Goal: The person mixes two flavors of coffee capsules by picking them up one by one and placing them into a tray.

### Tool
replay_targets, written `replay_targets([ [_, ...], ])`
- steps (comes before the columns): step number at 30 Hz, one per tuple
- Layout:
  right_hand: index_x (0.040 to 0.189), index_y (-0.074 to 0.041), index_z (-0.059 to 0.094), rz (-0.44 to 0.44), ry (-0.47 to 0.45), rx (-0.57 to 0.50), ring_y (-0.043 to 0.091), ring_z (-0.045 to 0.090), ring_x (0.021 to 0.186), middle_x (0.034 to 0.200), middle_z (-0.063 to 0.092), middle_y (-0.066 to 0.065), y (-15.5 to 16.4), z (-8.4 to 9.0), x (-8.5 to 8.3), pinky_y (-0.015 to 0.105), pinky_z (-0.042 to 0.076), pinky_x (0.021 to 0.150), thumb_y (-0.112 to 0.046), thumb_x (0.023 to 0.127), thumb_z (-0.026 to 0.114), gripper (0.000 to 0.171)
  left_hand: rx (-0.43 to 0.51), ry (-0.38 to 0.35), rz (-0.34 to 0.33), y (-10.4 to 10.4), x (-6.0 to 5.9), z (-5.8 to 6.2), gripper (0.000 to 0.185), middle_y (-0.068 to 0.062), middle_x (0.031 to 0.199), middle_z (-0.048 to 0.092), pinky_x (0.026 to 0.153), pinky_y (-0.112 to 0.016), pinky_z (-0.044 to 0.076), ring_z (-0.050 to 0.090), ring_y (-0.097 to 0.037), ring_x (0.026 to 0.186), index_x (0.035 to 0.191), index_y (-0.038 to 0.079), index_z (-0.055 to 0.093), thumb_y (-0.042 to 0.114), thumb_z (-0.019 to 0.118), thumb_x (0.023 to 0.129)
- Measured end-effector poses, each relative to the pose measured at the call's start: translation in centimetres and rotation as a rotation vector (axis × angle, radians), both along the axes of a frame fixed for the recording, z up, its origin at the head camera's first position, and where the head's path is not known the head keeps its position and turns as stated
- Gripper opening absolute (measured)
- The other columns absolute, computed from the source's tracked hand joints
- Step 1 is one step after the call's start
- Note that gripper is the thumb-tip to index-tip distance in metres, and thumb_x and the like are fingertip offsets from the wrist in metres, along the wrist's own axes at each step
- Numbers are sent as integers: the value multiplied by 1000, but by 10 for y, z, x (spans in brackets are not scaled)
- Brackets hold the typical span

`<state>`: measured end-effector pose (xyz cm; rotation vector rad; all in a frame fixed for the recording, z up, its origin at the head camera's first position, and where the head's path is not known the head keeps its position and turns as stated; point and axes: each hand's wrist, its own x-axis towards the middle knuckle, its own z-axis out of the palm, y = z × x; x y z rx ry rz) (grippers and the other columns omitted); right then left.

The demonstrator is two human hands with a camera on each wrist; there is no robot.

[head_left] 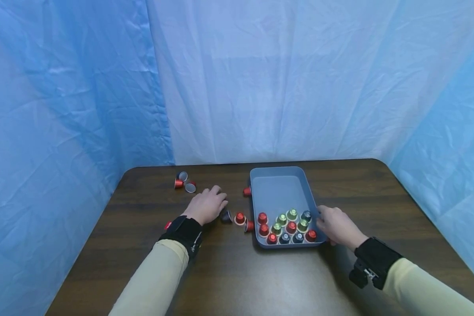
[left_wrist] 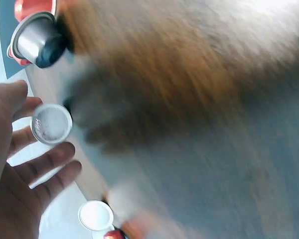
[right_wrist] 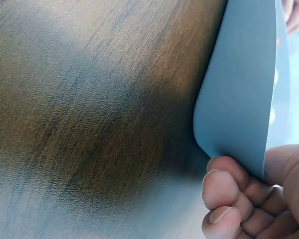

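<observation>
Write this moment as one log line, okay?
left hand: open over loose capsules | right hand: grips tray edge | tray: holds capsules

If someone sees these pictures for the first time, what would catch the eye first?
First, the grey-blue plastic tray on the dark wooden table, its near end crowded with red, green and dark blue coffee capsules. The right hand grips its right rim, while the left hand reaches among loose capsules left of the tray.

One blue tray (head_left: pixel 278 188) holds eleven capsules (head_left: pixel 291 227); about seven more capsules (head_left: pixel 240 218) lie on the table (head_left: pixel 237 272).
</observation>
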<state>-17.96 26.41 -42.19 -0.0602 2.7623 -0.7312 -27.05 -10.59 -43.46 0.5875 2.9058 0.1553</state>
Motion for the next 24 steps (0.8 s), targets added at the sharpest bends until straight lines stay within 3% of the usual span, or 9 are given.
replay_targets([
  [8,142,13,46,-13,-9,9,19,58,50,87,63,13,0,0,0,33,53,51,-8,99,62,50,-38,56,-82,-7,1,-1,23,-5,106,61,92,-42,56,63,-22,96,119,14,73,22,71,98],
  [17,141,14,46,-13,-7,12,19,58,51,81,61,10,0,-1,0,33,53,51,-7,99,61,49,-24,-23,-65,-14,11,6,34,-6,107,60,96,-43,55,63,-22,100,124,12,73,9,78,90],
  [24,142,14,45,-10,-8,11,19,58,52,81,60,10,0,0,0,33,53,51,-8,99,62,51,-48,-6,-58,-25,14,3,28,-6,101,64,94,-43,56,64,-21,95,119,11,74,9,78,91],
])
